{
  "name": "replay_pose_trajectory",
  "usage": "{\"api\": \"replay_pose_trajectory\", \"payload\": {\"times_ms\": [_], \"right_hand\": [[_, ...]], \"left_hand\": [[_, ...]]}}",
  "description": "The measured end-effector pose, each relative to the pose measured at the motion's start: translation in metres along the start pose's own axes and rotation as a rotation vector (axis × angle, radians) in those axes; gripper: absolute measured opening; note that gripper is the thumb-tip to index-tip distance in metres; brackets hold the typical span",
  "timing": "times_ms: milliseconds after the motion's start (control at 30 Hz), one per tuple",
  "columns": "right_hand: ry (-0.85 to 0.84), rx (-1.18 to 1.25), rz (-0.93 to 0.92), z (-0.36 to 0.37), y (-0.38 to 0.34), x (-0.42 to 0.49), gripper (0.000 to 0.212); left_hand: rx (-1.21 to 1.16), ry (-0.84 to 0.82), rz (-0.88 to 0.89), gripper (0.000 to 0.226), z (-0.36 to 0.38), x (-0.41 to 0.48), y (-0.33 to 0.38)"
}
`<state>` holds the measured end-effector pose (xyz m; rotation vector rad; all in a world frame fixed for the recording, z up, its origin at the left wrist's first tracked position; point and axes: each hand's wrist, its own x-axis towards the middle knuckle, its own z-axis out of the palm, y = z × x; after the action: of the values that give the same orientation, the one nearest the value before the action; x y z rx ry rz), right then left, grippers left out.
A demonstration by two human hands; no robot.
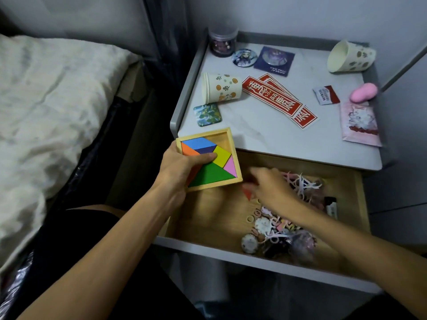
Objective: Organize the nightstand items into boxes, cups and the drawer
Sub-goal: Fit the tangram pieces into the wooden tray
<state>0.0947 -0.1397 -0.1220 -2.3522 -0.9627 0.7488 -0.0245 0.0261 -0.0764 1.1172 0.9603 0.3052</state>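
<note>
Several coloured pieces (pixel 211 174) in wooden tray (pixel 227 136); trinkets (pixel 275 228) in drawer (pixel 361 192).

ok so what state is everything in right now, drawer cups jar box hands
drawer: pulled open, trinkets inside
puzzle box: held up, tilted, one corner unfilled
left hand: grips the puzzle box
right hand: over the drawer, blurred, grip unclear
flowered cup: lying on its side
spotted cup: lying on its side
jar: upright, lid on
</note>
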Motion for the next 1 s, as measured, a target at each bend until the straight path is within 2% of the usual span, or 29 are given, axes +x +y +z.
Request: {"api": "replay_pose_trajectory", "payload": {"times_ms": [67, 167, 233, 300, 400, 633, 833, 933, 1000], "right_hand": [[0.127, 0.174, -0.005, -0.029, -0.001, -0.01, 0.016], [0.31, 0.377, -0.079, -0.059, -0.003, -0.02, 0.015], [0.325, 0.529, -0.106, -0.066, -0.006, -0.02, 0.016], [0.266, 0.626, -0.116, -0.067, -0.011, -0.016, 0.017], [0.227, 0.559, -0.12, -0.058, -0.016, -0.01, 0.014], [0.311, 0.233, -0.155, -0.053, -0.018, -0.013, 0.008], [0.343, 0.14, -0.179, -0.051, -0.017, -0.011, 0.019], [0.326, 0.192, -0.094, -0.048, -0.014, -0.008, 0.024], [0.247, 0.38, -0.01, -0.048, -0.009, -0.006, 0.023]], "left_hand": [[0.031, -0.07, -0.005, 0.07, 0.004, -0.003, -0.001], [0.091, -0.136, -0.003, 0.066, 0.011, -0.004, -0.007], [0.132, -0.165, -0.009, 0.07, 0.015, -0.004, -0.012], [0.165, -0.19, -0.026, 0.07, 0.019, -0.005, -0.016], [0.207, -0.213, -0.026, 0.066, 0.025, -0.007, -0.017], [0.199, -0.245, -0.029, 0.065, 0.032, -0.008, -0.017], [0.173, -0.248, -0.041, 0.064, 0.031, -0.009, -0.018], [0.173, -0.235, -0.04, 0.062, 0.03, -0.009, -0.017], [0.171, -0.231, -0.04, 0.062, 0.029, -0.008, -0.016]]}}
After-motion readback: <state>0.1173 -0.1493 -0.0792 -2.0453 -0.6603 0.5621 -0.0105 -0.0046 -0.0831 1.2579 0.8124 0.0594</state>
